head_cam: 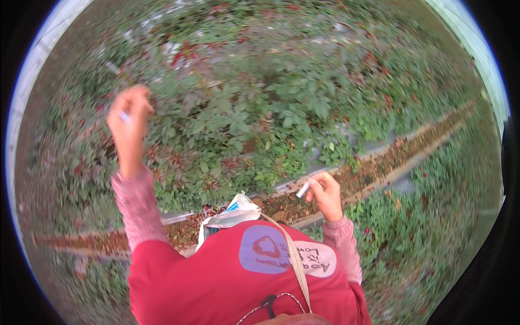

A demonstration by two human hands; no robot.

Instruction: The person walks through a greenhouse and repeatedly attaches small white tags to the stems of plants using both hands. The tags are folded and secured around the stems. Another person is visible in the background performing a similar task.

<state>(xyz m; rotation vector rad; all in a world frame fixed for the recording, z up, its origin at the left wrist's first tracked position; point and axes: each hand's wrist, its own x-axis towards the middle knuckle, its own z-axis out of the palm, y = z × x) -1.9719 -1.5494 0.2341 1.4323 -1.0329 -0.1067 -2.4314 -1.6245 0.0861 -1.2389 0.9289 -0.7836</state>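
My left hand [131, 118] is raised over the leafy bushes [227, 118] at the left, its fingers curled around a small pale object [124, 117]; blur hides what it is. Beyond those fingers shows a pale strip [113, 68], and I cannot tell whether it belongs to the same object. Lower and to the right, my right hand [326, 196] pinches a short white stick or roll [302, 189] between thumb and fingers, above the near edge of the plant bed. An open white bag [229, 217] hangs at my front, beside a pale strap [298, 268] across my red shirt.
A narrow soil path [373, 168] strewn with dry leaves runs diagonally past me, between pale edgings. Another row of green plants [390, 227] grows on its near side. Grey plastic sheeting [317, 160] shows under the bushes. Reddish leaves and blooms dot the foliage.
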